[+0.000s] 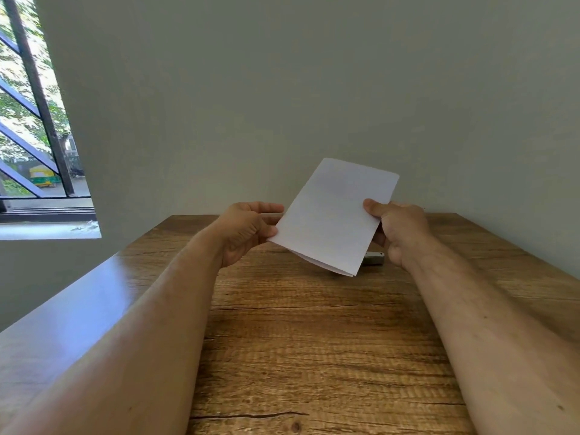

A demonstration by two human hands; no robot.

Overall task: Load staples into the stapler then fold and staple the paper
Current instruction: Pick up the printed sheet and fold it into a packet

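A white sheet of paper (332, 215), folded in half, is held tilted in the air above the wooden table (314, 340). My right hand (398, 230) pinches its right edge, thumb on top. My left hand (244, 230) touches the paper's lower left corner with its fingertips, and a thin grey thing shows between its fingers; I cannot tell what it is. A grey metal stapler (374, 258) lies on the table, mostly hidden behind the paper and my right hand.
The table stands against a plain wall. A barred window (34, 120) is at the left, with its sill near the table's left edge.
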